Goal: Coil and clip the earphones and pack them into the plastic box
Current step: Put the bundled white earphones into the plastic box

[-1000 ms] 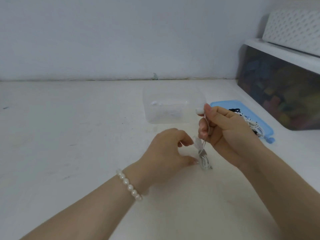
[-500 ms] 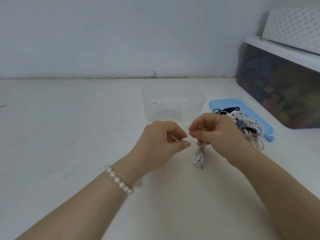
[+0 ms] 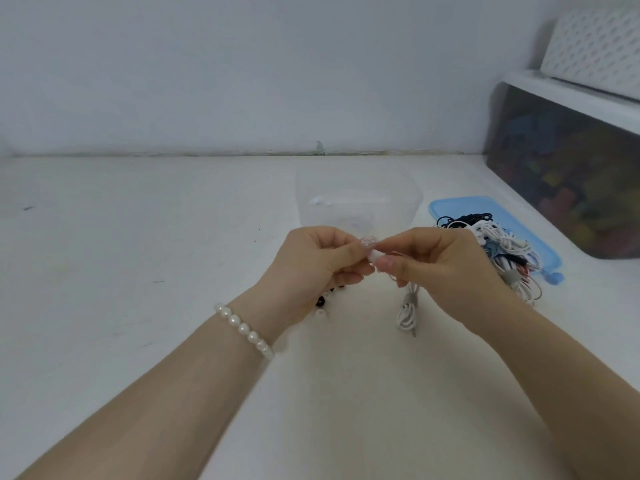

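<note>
The thin white wired earphones (image 3: 407,311) hang as a small bundled coil from the right hand (image 3: 446,268), its lower loops near the white table (image 3: 138,271) in front of the clear plastic box (image 3: 356,202), which stands towards the far edge. A small white piece (image 3: 374,254), probably the clip or an earbud, is pinched between the right hand's fingertips and those of the left hand (image 3: 318,268), both hands being curled round it. The step is judged best done with the loops kept gathered tight while the clip is closed around them.
</note>
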The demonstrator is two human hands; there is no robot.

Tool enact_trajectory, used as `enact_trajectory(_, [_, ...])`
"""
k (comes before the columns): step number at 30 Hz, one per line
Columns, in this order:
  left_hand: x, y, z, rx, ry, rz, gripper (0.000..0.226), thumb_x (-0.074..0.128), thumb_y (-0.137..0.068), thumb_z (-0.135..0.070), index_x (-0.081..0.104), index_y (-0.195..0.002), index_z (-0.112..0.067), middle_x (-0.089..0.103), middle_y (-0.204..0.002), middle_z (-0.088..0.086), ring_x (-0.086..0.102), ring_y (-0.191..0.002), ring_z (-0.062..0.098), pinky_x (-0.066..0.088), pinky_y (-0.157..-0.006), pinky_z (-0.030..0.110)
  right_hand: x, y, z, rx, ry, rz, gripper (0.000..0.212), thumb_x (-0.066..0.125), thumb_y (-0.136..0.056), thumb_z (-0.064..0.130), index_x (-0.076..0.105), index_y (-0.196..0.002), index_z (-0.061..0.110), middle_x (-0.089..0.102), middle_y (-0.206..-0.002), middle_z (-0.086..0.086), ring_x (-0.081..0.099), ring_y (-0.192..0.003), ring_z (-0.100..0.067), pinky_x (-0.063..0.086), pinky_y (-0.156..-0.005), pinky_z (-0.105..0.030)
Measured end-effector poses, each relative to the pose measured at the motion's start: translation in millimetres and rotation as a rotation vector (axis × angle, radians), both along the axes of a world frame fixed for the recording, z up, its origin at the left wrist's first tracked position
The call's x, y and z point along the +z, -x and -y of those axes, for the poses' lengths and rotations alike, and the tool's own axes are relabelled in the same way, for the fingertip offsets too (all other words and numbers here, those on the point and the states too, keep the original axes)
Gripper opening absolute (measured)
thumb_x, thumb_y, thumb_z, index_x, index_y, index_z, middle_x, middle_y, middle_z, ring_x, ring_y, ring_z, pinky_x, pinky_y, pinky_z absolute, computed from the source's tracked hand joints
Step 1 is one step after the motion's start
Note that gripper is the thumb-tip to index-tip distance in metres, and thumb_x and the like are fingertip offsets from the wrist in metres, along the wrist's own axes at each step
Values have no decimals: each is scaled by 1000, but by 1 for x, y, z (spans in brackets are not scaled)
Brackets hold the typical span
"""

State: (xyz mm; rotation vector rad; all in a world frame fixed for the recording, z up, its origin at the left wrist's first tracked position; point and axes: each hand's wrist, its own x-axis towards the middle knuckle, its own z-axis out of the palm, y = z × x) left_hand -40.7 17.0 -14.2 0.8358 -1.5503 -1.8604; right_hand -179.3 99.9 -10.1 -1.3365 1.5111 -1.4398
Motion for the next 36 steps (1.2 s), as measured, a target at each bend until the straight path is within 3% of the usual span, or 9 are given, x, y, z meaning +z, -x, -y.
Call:
enact_trajectory(3, [6,-6,7,-54,5,13,9,64,-80,-11,69,-75,-6,71,-75,5,67,-67,12,54,-63,19,-2,4,2,-48,4,-1,10,69,-71,12,71,-81,10,67,-58,-1,53,-48,-9,45,-50,-17])
enact_trajectory(8, [10,-28,29,15,634,494,10,75,-72,-10,71,-70,-20,63,-62,-8,48,-49,-4,38,-54,6,-4,8,3,-87,-33,-21,9,63,-81,4,70,-79,10,65,-57,1,50,-46,-8,42,-48,-14])
enact_trajectory(14, [14,-38,28,-331,686,721,13,81,-63,-13,72,-61,-22,57,-48,-15,44,-46,0,33,-47,12,-5,7,3,-88,-57,-38,8,64,-81,5,70,-79,10,65,-56,0,49,-46,-8,43,-49,-14])
enact_trajectory(17, [7,-35,25,-399,730,755,17,82,-62,-13,72,-63,-27,62,-64,-12,49,-53,-1,37,-53,13,-5,8,3,-93,-61,-51,7,64,-81,5,71,-80,9,65,-58,-2,50,-47,-8,43,-49,-14])
enact_trajectory(20, [4,-32,26,-396,750,749,17,83,-61,-14,73,-67,-27,63,-73,-8,50,-59,2,39,-56,15,-5,8,3,-100,-50,-60,8,65,-81,5,71,-80,10,64,-57,-1,50,-47,-8,44,-50,-14])
enact_trajectory(27, [2,-31,26,-396,771,724,18,80,-65,-11,73,-65,-27,58,-69,-11,54,-65,11,44,-56,21,-4,7,3,-109,-43,-72,8,64,-81,6,70,-78,12,64,-56,1,50,-46,-6,44,-50,-13])
enact_trajectory(30, [6,-36,29,-414,758,644,17,81,-64,-16,71,-63,-31,62,-73,-3,59,-71,23,46,-61,28,-4,7,3,-118,-40,-49,7,65,-80,7,70,-79,12,64,-55,2,50,-47,-6,44,-50,-13])
enact_trajectory(33, [15,-36,26,-329,642,394,12,80,-60,-23,72,-68,-25,70,-78,2,63,-71,28,50,-66,34,-2,7,2,-129,-17,-15,8,65,-80,6,71,-78,12,64,-54,3,50,-46,-6,42,-49,-13])
enact_trajectory(36, [16,-24,14,-86,298,28,10,74,-66,-1,68,-70,-8,70,-70,7,66,-63,14,53,-60,23,1,5,1,-146,40,38,11,62,-81,0,69,-78,9,62,-51,5,51,-46,-3,42,-48,-12])
